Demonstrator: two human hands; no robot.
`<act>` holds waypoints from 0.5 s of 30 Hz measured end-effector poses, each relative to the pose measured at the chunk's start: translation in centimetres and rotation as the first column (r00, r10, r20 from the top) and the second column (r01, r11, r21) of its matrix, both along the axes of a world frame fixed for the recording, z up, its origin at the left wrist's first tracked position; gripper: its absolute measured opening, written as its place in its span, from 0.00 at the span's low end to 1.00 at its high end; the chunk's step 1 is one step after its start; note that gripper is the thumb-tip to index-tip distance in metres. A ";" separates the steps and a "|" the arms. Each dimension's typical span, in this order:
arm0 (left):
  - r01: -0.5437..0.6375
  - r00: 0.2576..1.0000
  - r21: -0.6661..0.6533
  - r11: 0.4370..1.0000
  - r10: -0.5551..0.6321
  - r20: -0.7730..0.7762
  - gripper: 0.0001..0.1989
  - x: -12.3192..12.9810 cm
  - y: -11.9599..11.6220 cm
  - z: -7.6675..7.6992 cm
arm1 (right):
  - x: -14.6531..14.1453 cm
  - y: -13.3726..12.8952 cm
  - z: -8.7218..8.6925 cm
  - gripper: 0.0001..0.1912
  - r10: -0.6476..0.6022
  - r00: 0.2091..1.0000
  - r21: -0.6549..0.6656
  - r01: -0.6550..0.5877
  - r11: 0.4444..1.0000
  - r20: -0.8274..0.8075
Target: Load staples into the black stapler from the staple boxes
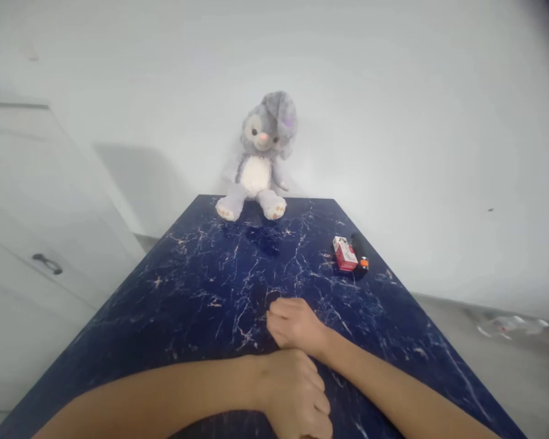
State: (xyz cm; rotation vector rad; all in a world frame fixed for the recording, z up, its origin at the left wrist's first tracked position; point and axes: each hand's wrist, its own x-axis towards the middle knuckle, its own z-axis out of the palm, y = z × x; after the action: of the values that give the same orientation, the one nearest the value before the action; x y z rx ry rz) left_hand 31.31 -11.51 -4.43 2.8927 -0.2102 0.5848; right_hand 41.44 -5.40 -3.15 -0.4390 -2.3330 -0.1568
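My left hand (297,393) reaches in from the lower left, curled into a fist with its knuckles towards the lower right. Just beyond it, my right hand (295,323) is also a fist, its knuckles facing left. The two hands overlap in view near the wrist of the right one, low over the dark blue marble-patterned table (187,299). Nothing shows in either fist, though the palms are hidden. Nearest to my right hand among the objects is a small red and white box (346,253), standing farther off to the right.
A black cylinder with an orange end (361,255) lies against the box near the table's right edge. At the far edge sits a grey and white plush toy (256,174) by the wall. A white cabinet (41,213) stands left; clear plastic (510,326) lies on the floor at right.
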 end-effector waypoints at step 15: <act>-0.007 0.998 -0.046 0.999 0.004 -0.060 0.05 -0.1 0.8 -0.9 | 1.6 0.2 -0.3 0.16 0.129 0.986 -0.041 -0.125 0.991 0.104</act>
State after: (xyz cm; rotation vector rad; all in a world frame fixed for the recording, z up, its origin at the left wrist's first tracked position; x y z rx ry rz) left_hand 31.21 -10.69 -5.31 2.8620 -0.1780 0.4966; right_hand 43.01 -5.25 -3.48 -0.3040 -2.4634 -0.0804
